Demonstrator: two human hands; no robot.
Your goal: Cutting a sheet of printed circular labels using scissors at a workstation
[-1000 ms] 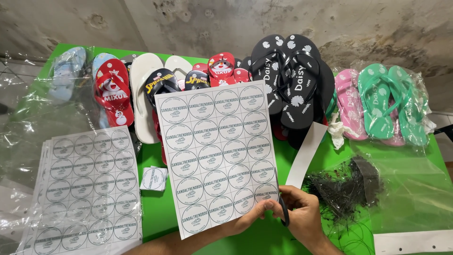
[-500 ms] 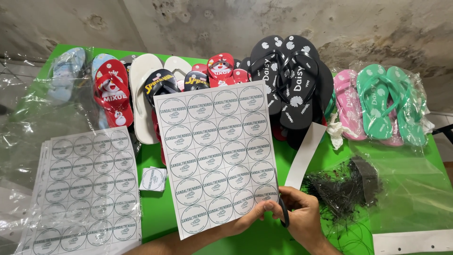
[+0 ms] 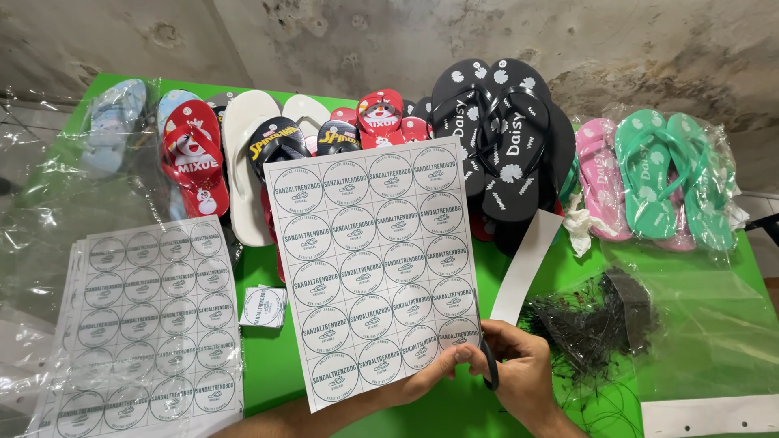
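Almost nothing differs from a second ago: the sheet (image 3: 377, 272) of round labels stands upright at the same tilt, and the hands sit at its lower right corner as before, so the work is paused at that corner rather than moving along it.

Nearest the camera, the right hand (image 3: 519, 369) lies just right of the sheet's bottom corner, fingers curled through the dark handles of scissors (image 3: 489, 369), closed around them. The left hand (image 3: 434, 375) comes from below and pinches the sheet's bottom edge between thumb and fingers, so the sheet touches both hands.

Left of the sheet, a stack of label sheets in clear plastic (image 3: 150, 320) lies flat on the green table (image 3: 272, 373), with a small pile of cut labels (image 3: 263, 307) between. Right of the sheet lie a white strip (image 3: 526, 268) and a heap of black ties (image 3: 592, 320). Beyond the sheet, flip-flops (image 3: 503, 146) stand in a row against the wall.
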